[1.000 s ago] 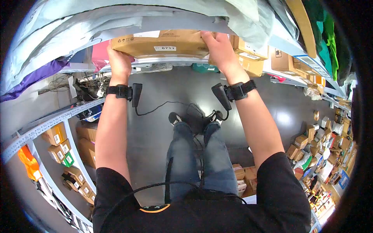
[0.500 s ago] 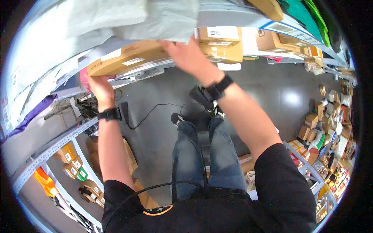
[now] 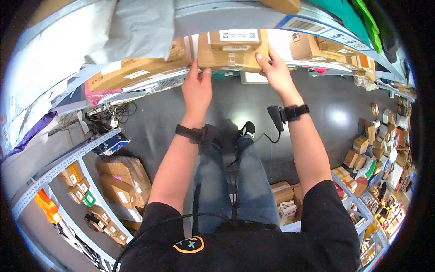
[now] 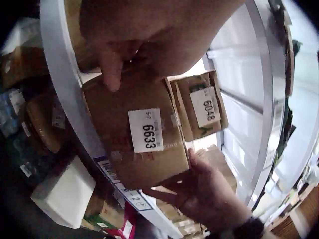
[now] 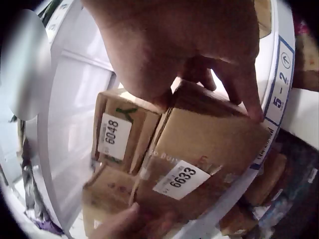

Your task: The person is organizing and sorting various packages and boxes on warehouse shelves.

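Observation:
A cardboard box labelled 6633 (image 4: 114, 144) sits at the front edge of a shelf. My left hand (image 3: 198, 93) grips its left end, the thumb in front. At the opposite end, my right hand (image 3: 278, 77) grips it with thumb and fingers. A smaller cardboard box labelled 6048 (image 5: 112, 134) rests against the 6633 box. Left of my left hand lies a long cardboard box labelled 6711 (image 3: 149, 70), untouched.
Grey plastic parcels (image 3: 140, 31) hang over the shelf above. More cartons (image 3: 312, 47) stand to the right on the shelf. Tangled cables (image 3: 108, 113) lie at the left. Boxes and parcels (image 3: 380, 149) are piled on the floor at the right.
Both hands have left the 6711 box, which now lies further left in view. They have moved right to the 6633 box and grip its two ends.

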### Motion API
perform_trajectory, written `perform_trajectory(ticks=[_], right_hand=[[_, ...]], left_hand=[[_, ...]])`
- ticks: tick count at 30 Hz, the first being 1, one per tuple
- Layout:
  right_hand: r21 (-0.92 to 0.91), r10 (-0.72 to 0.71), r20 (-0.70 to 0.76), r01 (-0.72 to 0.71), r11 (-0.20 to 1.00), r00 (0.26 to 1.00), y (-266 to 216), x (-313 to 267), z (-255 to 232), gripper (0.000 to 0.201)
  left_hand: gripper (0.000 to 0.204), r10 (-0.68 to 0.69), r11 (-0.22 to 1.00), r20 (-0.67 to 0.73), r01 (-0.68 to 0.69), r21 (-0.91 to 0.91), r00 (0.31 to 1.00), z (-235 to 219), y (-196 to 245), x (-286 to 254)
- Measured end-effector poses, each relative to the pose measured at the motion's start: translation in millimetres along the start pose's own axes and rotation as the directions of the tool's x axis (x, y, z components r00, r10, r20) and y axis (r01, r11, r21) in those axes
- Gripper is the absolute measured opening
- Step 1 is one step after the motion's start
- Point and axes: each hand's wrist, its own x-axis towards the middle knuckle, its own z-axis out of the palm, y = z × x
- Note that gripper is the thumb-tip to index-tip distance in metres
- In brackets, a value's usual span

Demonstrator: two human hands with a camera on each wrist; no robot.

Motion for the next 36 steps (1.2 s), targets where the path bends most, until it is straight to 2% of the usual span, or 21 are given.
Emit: perform_trajectory(ticks=[1,2,3,4,6,9,10,11,14,17,19,20,23,25,26,27,29,31,33,35,36], right_hand=[[0.012,0.005,0.017,-0.005,1.0,1.0,-1.3,6.0,-3.3,0.056],[-0.057,-0.014,0.019,0.015,0.998,1.0,7.2,17.1,-4.8,0.053],[0.005,0.003,0.035,-0.003,1.0,0.999,3.4,19.9,-5.5,0.052],[0.068,0.016,0.051,-0.02,0.997,0.999,-5.1,22.8,-3.1,0.052],[0.223,-0.002,0.075,-0.015,0.975,0.997,-12.2,27.1,4.1,0.049],[0.097,-0.023,0.017,0.022,0.995,1.0,-8.7,38.3,6.3,0.051],[-0.096,-0.195,-0.044,0.19,0.977,0.98,2.3,50.8,9.5,0.051],[-0.099,-0.19,-0.056,0.183,0.978,0.98,16.0,55.3,8.0,0.051],[-0.079,-0.199,-0.083,0.192,0.978,0.977,14.1,55.7,14.8,0.051],[-0.054,-0.219,-0.11,0.214,0.975,0.969,13.5,54.5,17.0,0.049],[-0.098,-0.187,-0.131,0.175,0.98,0.974,5.2,50.5,18.5,0.048],[-0.191,-0.224,-0.154,0.193,0.962,0.962,0.2,49.3,18.4,0.047],[-0.174,-0.166,-0.173,0.135,0.975,0.971,-4.4,45.1,22.0,0.05],[-0.11,-0.149,-0.17,0.132,0.985,0.974,-5.6,34.1,22.4,0.05],[-0.08,-0.143,-0.169,0.131,0.988,0.975,-4.2,25.9,18.0,0.051],[-0.011,-0.224,-0.168,0.226,0.974,0.96,7.6,15.2,14.8,0.052],[0.018,-0.152,-0.219,0.16,0.987,0.964,35.3,-21.6,5.3,0.062],[0.164,-0.028,-0.227,0.067,0.984,0.974,74.7,-60.5,-14.0,0.07],[0.267,0.231,-0.228,-0.167,0.949,0.946,108.3,-85.7,-46.8,0.072],[0.158,0.269,-0.416,-0.222,0.962,0.868,122.9,-88.6,-91.3,0.069],[0.162,0.154,-0.519,-0.08,0.984,0.841,129.6,-80.9,-115.9,0.063]], left_hand=[[0.043,-0.017,1.0,-0.008,0.017,-0.005,1.0,3.6,1.5,0.8],[0.042,-0.035,0.999,-0.016,0.035,-0.01,0.999,4.6,1.1,2.7],[0.041,-0.051,0.999,-0.026,0.05,-0.016,0.998,5.9,0.2,6.2],[0.037,0.021,0.999,-0.092,-0.018,0.035,0.996,9.0,-2.8,8.9],[0.036,0.001,1.0,-0.109,-0.001,0.003,0.994,12.1,-3.2,8.6],[0.03,-0.058,0.997,-0.138,0.051,-0.055,0.989,15.9,2.8,6.9],[0.027,-0.087,0.992,-0.132,0.074,-0.103,0.987,16.4,6.5,7.3],[0.025,-0.116,0.984,-0.126,0.097,-0.148,0.985,17.6,9.3,7.7],[0.022,-0.19,0.911,-0.146,0.119,-0.395,0.971,26.8,7.0,9.4],[0.022,-0.244,0.84,-0.191,0.109,-0.532,0.951,37.0,5.2,10.2],[0.021,-0.275,0.801,-0.231,0.09,-0.592,0.933,42.3,7.1,12.4],[0.02,-0.295,0.774,-0.25,0.078,-0.628,0.922,44.8,7.6,14.0],[0.019,-0.323,0.72,-0.266,0.054,-0.692,0.908,50.2,9.5,13.8],[0.021,-0.334,0.771,-0.277,0.092,-0.63,0.901,48.0,10.0,10.8],[0.025,-0.4,0.693,-0.245,0.117,-0.711,0.883,47.3,11.6,5.0],[0.03,-0.509,0.693,-0.224,0.242,-0.679,0.831,45.3,18.1,-3.9],[0.034,-0.453,0.754,-0.144,0.292,-0.589,0.88,43.5,16.0,-25.9],[0.038,-0.363,0.802,0.076,0.353,-0.482,0.929,51.6,1.8,-49.3],[0.04,-0.29,0.835,0.262,0.377,-0.4,0.921,67.7,4.7,-58.6],[0.041,-0.222,0.853,0.408,0.379,-0.358,0.886,92.6,29.2,-68.5],[0.041,-0.116,0.878,0.395,0.28,-0.388,0.911,107.1,40.9,-69.7]])
